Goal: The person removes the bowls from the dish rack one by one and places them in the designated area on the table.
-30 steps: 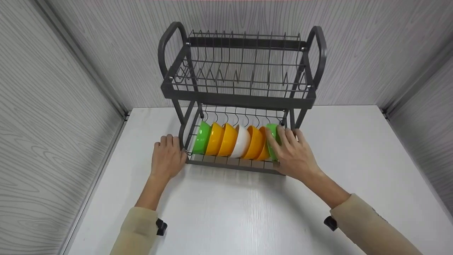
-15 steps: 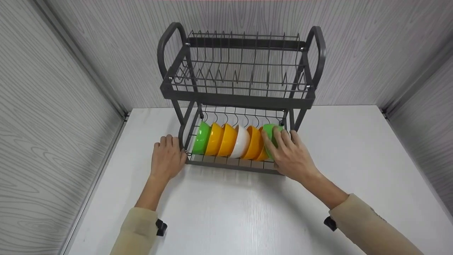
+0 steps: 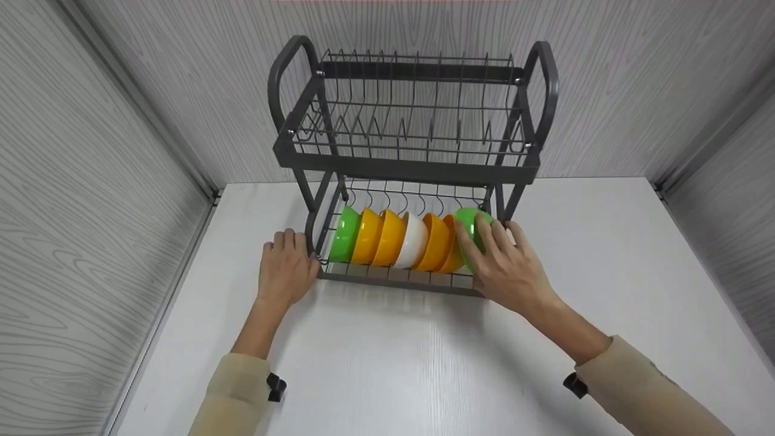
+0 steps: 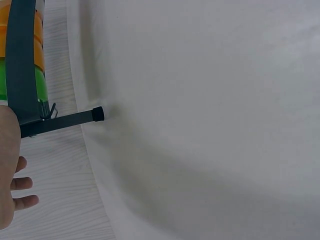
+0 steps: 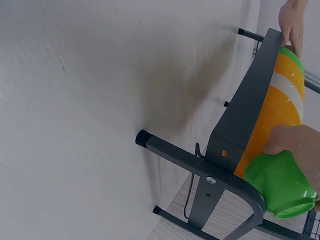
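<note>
A two-tier dark metal dish rack [image 3: 405, 168] holds a row of small bowls on its lower shelf. My right hand [image 3: 511, 269] grips the green bowl [image 5: 280, 182] at the row's right end, with fingers over its outside. This bowl leans against its orange neighbour [image 3: 453, 260], its base turned outward in the right wrist view. Further left stand a white bowl [image 3: 413, 242], more orange bowls [image 3: 390, 239] and another green bowl [image 3: 345, 236], all on edge. My left hand [image 3: 286, 269] holds the rack's lower left front corner, its other fingers [image 4: 22, 183] spread outside the frame.
The rack's upper tier [image 3: 418, 109] overhangs the bowls, with curved handles [image 3: 548, 91] at both ends. A white tabletop [image 3: 393, 363] lies in front. Grey wood-grained panels [image 3: 91, 242] stand at the sides and back.
The right green bowl has turned, showing a rounder outline than before. My right hand moved slightly left, then back right with it. My left hand stayed at the rack's corner.
</note>
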The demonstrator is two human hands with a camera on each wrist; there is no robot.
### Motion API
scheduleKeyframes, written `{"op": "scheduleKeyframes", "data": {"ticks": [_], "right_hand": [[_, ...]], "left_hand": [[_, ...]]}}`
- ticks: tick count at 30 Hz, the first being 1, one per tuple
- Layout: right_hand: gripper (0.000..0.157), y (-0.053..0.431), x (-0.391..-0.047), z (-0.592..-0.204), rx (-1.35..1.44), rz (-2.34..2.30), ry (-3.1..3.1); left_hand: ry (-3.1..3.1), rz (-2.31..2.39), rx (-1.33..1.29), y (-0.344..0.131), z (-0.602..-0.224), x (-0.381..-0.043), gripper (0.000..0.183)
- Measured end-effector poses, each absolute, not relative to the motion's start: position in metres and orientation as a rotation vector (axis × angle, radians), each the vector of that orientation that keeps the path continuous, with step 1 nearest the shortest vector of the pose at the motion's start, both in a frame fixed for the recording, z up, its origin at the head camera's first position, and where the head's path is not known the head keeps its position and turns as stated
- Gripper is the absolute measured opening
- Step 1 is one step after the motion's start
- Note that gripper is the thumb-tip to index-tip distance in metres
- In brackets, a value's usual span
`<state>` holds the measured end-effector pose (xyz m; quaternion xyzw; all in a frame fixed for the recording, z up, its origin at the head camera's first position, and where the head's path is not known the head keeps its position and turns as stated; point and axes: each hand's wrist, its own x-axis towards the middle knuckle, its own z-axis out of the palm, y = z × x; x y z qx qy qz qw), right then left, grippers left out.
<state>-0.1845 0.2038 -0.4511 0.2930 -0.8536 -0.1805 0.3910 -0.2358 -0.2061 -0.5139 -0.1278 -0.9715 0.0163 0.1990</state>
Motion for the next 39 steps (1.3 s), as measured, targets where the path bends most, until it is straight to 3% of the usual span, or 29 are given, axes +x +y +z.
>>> {"op": "scheduleKeyframes", "data": {"ticks": [8, 27, 39], "right_hand": [[0.088, 0.211, -0.174, -0.441, 0.726, -0.393, -2.161], [0.11, 0.229, -0.147, -0.439, 0.678, -0.176, -2.167], [0.103, 0.238, -0.137, -0.442, 0.658, -0.019, -2.188]], "left_hand": [[-2.714, 0.042, -0.353, -0.207, -0.513, -0.236, 0.034], [-2.773, 0.045, -0.337, -0.205, -0.51, -0.233, 0.032], [-2.716, 0.041, -0.3, -0.207, -0.504, -0.22, 0.048]]}}
